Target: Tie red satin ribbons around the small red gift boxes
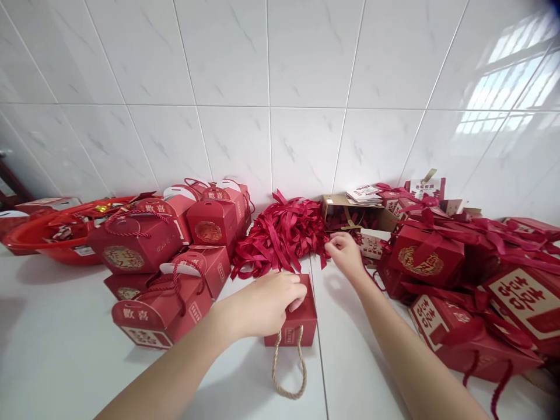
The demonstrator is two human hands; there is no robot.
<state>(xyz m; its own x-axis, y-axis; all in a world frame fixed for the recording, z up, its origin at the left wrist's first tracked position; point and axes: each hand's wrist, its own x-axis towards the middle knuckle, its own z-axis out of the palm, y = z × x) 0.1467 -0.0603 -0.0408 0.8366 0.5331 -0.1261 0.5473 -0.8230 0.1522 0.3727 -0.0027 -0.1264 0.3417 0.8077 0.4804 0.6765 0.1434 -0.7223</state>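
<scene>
A small red gift box (306, 318) stands in front of me, its beige rope handle (289, 395) hanging down toward me. Over its top lies my left hand (273, 300), fingers curled against the box; their tips are partly hidden. My right hand (345, 254) is at the right edge of a heap of loose dark-red ribbons (284, 230), thumb and forefinger pinched together on a ribbon. How much of that ribbon is in the pinch cannot be seen.
Red gift boxes with cord handles (161, 309) are stacked at left, by a red plastic basin (65, 251) of wrapped items. An open carton (332, 207) with cards (365, 195) stands behind my right hand. Ribbon-tied boxes (431, 251) crowd the right. A tiled wall (306, 76) closes the back.
</scene>
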